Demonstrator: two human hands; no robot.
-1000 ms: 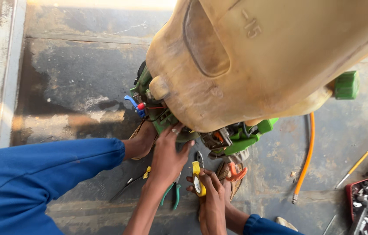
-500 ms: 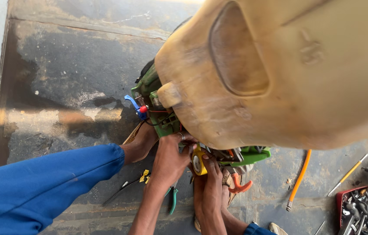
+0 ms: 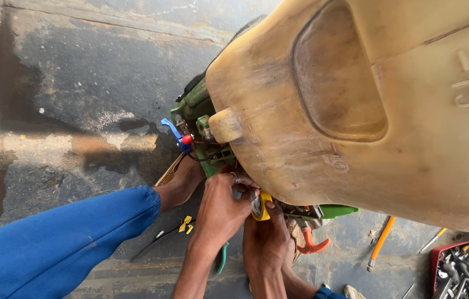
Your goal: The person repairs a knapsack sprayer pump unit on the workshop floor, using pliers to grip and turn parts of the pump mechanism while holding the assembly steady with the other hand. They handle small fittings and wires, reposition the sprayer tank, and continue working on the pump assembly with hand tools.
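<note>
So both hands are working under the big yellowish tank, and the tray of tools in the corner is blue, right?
Not quite: the tray is red, not blue, as the head view shows at the lower right. The rest holds: the left hand and right hand are both under the big yellowish tank, at a small yellow part by the green machine.

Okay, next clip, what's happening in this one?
A person crouches on a stained concrete floor with both hands under a big yellowed plastic tank mounted on a green machine. The left hand and right hand meet at a small yellow tool against the machine. Pliers, an orange hose and a red tray of tools lie nearby.
</note>
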